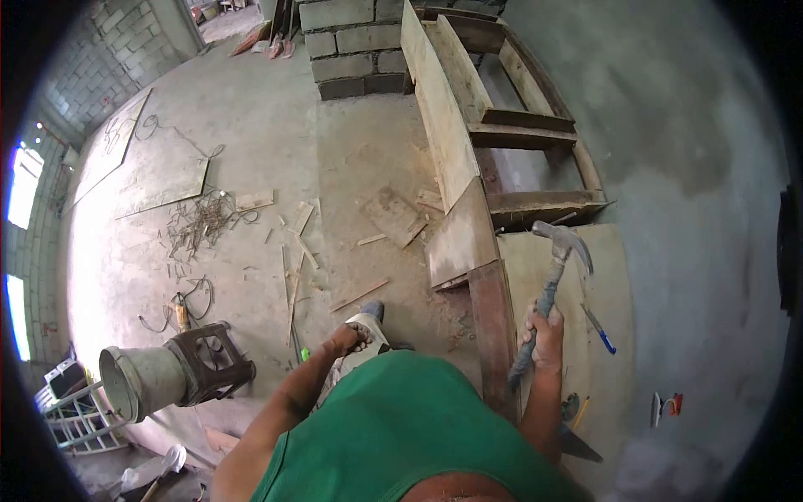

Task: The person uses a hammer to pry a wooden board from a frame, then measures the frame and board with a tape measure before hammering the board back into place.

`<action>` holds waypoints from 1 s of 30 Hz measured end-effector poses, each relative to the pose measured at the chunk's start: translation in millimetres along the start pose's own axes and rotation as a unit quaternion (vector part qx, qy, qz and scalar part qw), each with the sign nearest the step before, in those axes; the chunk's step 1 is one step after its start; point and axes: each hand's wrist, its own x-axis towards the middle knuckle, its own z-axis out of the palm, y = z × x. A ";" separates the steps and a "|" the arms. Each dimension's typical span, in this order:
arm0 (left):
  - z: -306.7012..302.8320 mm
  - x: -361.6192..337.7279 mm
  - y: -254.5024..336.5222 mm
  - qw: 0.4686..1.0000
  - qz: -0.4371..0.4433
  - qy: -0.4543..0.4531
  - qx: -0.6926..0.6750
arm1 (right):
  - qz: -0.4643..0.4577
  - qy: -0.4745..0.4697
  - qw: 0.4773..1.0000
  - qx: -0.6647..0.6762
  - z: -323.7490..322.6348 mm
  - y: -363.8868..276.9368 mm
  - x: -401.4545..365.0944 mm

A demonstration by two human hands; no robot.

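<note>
My right hand is wrapped round the wrapped handle of a claw hammer, its metal head raised above a plywood sheet. My left hand is low beside my leg, fingers curled; what they hold, if anything, is too small to tell. On the plywood, right of the hammer, lie a blue-handled tool, a yellow pencil and a dark triangular blade, partly behind my arm. A wooden frame with open bays stands ahead of the hammer.
A bucket touches a brown stool at the left. Wood scraps and tangled wire litter the floor. A block wall stands ahead. A ladder and shovel lie lower left.
</note>
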 end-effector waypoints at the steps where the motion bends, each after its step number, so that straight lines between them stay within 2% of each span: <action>1: -2.0 1.1 9.5 1.000 0.001 -0.005 -0.001 | 0.017 0.031 0.999 -0.037 5.9 -5.5 11.0; 4: -16.1 9.1 30.3 1.000 -0.009 0.014 -0.002 | 0.043 0.088 0.993 -0.063 35.2 -5.2 36.3; 9: -49.5 17.2 44.3 0.998 -0.023 0.028 -0.053 | 0.049 0.110 0.992 -0.045 65.7 -5.1 64.2; 13: -77.4 24.1 71.6 0.998 -0.052 -0.001 -0.022 | 0.025 0.141 0.988 -0.052 75.5 -7.6 76.0; 14: -85.9 30.1 78.7 0.990 0.039 -0.008 0.134 | 0.019 0.148 0.987 -0.052 75.0 -7.4 78.4; 15: -90.0 37.4 82.7 0.950 0.130 -0.018 0.284 | 0.021 0.158 0.986 -0.053 74.1 -7.7 79.7; 16: -84.7 37.6 98.0 0.981 0.105 -0.005 0.162 | 0.021 0.163 0.985 -0.052 73.6 -7.8 81.4; 17: -78.5 40.9 117.4 0.981 0.102 -0.011 0.164 | 0.021 0.165 0.985 -0.050 72.7 -8.5 84.3; 19: -73.2 55.0 145.3 0.997 0.005 0.042 -0.069 | 0.021 0.177 0.983 -0.047 67.1 -8.9 91.1; 20: -76.9 70.5 153.6 0.995 0.002 0.019 -0.097 | 0.021 0.183 0.982 -0.042 65.2 -10.1 96.6; 21: -80.8 86.8 161.0 0.995 0.001 0.020 -0.098 | 0.023 0.182 0.982 -0.043 66.2 -13.1 103.4; 23: -80.1 115.7 179.5 0.984 0.175 -0.008 0.005 | 0.031 0.205 0.977 -0.048 64.8 -21.3 115.3; 24: -74.1 123.1 199.0 0.985 0.173 -0.007 0.004 | 0.034 0.205 0.977 -0.048 60.3 -21.6 122.5; 26: -52.1 126.1 256.2 0.987 0.068 0.013 -0.143 | 0.015 0.203 0.976 -0.079 50.2 -19.9 140.6; 30: -23.1 140.5 336.8 0.987 0.118 -0.014 -0.107 | 0.055 0.231 0.970 -0.057 40.0 -27.9 180.4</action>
